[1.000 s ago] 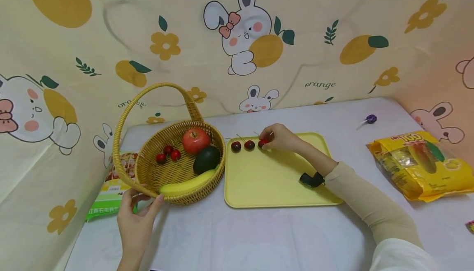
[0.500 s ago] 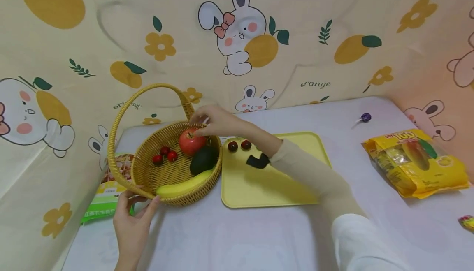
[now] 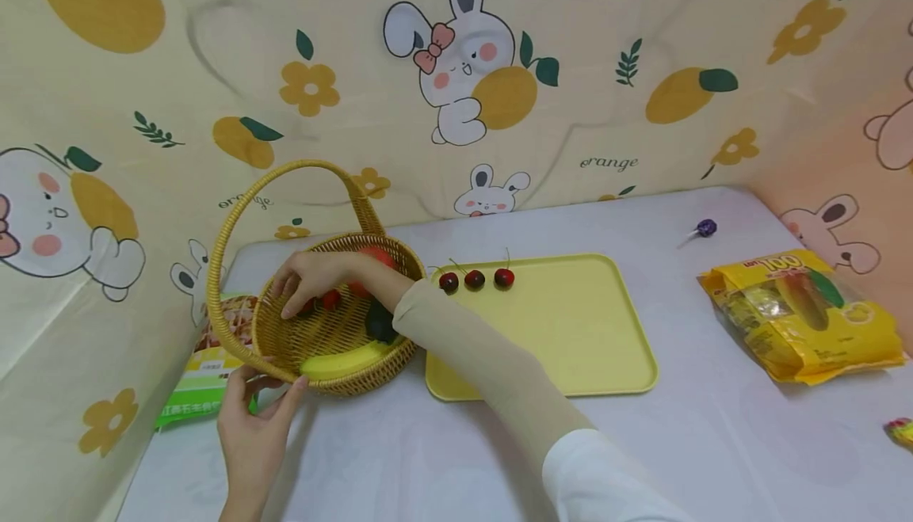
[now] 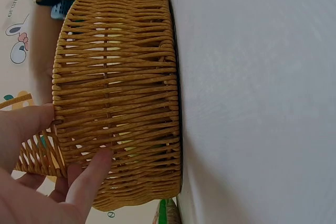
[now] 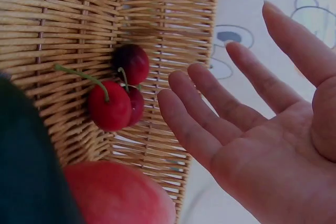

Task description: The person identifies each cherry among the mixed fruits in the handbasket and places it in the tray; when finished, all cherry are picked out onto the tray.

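Note:
My left hand [image 3: 253,435] grips the wicker basket [image 3: 360,381] at its near left rim, by the foot of the tall handle [image 3: 223,284]. In the left wrist view, my fingers lie against its woven side. Inside the basket are a banana [image 3: 345,363], a dark green avocado [image 3: 381,322], a red pomegranate [image 5: 121,195] and three cherries [image 5: 110,106]. My right hand [image 3: 310,278] reaches over the basket with fingers spread, holding nothing, its fingertips close to those cherries. On the yellow tray [image 3: 563,332], three more cherries [image 3: 474,279] with stems stand in a row.
A yellow bag of sweets [image 3: 802,312] lies on the right, with a purple lollipop [image 3: 706,227] behind it. A small wrapped sweet [image 3: 900,430] is at the right edge. Left of the basket lies a green and white packet [image 3: 200,387]. A patterned cloth stands behind.
My right hand has let go of the third cherry on the tray and moved left, over the basket. My left hand stays on the basket rim.

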A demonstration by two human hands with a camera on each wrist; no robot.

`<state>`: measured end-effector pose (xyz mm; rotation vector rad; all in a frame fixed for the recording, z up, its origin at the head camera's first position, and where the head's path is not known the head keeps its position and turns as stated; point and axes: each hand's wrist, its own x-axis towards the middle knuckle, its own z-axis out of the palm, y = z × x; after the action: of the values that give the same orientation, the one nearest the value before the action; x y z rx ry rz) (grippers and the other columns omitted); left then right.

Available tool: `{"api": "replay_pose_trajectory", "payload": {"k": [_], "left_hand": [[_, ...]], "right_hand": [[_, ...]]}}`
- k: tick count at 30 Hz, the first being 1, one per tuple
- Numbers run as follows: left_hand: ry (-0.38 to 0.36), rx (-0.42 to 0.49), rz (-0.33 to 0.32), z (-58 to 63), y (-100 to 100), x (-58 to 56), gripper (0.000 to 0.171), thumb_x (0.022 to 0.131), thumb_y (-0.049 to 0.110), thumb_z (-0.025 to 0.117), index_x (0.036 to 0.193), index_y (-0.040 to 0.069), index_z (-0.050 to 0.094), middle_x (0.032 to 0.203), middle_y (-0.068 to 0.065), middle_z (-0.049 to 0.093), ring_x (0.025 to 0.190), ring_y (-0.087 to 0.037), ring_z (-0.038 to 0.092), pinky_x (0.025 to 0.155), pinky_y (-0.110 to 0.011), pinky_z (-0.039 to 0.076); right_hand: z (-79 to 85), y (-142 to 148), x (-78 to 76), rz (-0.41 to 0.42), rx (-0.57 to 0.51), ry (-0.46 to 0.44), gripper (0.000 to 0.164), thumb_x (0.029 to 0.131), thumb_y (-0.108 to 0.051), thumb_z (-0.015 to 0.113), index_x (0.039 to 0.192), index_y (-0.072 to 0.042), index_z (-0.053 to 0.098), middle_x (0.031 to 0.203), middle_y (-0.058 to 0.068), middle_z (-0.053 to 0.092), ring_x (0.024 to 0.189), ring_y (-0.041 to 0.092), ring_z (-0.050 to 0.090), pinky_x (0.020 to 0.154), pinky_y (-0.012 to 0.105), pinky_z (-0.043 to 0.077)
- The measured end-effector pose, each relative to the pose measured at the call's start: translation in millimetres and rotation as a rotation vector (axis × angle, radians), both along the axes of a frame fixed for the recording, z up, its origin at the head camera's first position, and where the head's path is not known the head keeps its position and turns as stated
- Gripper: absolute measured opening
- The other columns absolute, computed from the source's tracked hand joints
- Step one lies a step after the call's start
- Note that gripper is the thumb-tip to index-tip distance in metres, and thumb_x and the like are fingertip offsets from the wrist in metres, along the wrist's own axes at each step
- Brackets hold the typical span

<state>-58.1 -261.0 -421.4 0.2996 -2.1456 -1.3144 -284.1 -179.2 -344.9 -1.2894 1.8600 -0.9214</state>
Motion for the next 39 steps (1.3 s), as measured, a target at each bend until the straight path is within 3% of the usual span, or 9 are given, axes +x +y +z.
{"api": "replay_pose_trajectory", "payload": {"k": [10, 22, 25, 30, 39], "left_hand": [[0.032, 0.009, -0.021, -2.6, 0, -1.4, 0.045, 0.080, -0.012, 0.077, 0.118, -0.005, 0.055, 0.113, -0.013, 0.055, 0.094, -0.012, 0.058, 0.069, -0.011, 0.058], [0.010, 0.011, -0.015, -1.9, 1, -0.4, 0.046, 0.080, -0.011, 0.077, 0.120, -0.008, 0.053, 0.113, -0.013, 0.054, 0.094, -0.010, 0.058, 0.070, -0.011, 0.058], [0.005, 0.007, -0.010, -1.9, 0, -0.3, 0.046, 0.080, -0.011, 0.077, 0.120, -0.008, 0.053, 0.113, -0.013, 0.055, 0.094, -0.010, 0.058, 0.070, -0.011, 0.057], [0.001, 0.016, -0.011, -1.5, -1, 0.1, 0.045, 0.081, -0.010, 0.077, 0.119, -0.008, 0.053, 0.113, -0.010, 0.055, 0.094, -0.010, 0.057, 0.070, -0.011, 0.058], [0.010, 0.015, -0.004, -0.3, 0, 0.6, 0.044, 0.080, -0.011, 0.077, 0.117, -0.008, 0.054, 0.110, -0.006, 0.055, 0.093, -0.010, 0.058, 0.069, -0.011, 0.058]], "right_hand": [[-18.7, -15, 0.9, -0.030, 0.042, -0.001, 0.047, 0.090, -0.016, 0.076, 0.132, 0.000, 0.061, 0.133, 0.011, 0.062, 0.113, 0.014, 0.059, 0.082, 0.012, 0.051], [-24.7, -15, -0.5, -0.036, 0.076, 0.102, 0.042, 0.091, -0.018, 0.075, 0.128, -0.001, 0.065, 0.130, 0.009, 0.062, 0.113, 0.015, 0.058, 0.085, 0.015, 0.051], [-25.5, -15, 0.6, 0.006, 0.106, 0.050, 0.042, 0.092, -0.015, 0.074, 0.129, 0.001, 0.063, 0.128, 0.011, 0.063, 0.108, 0.014, 0.059, 0.087, 0.021, 0.055], [-25.7, -16, 5.9, 0.097, 0.172, -0.112, 0.040, 0.092, -0.009, 0.072, 0.130, 0.000, 0.063, 0.126, 0.013, 0.064, 0.103, 0.014, 0.064, 0.092, 0.032, 0.058], [-24.5, -19, 14.6, 0.221, 0.260, -0.225, 0.039, 0.091, -0.004, 0.073, 0.128, -0.002, 0.063, 0.120, 0.007, 0.065, 0.101, 0.010, 0.063, 0.094, 0.032, 0.057]]}}
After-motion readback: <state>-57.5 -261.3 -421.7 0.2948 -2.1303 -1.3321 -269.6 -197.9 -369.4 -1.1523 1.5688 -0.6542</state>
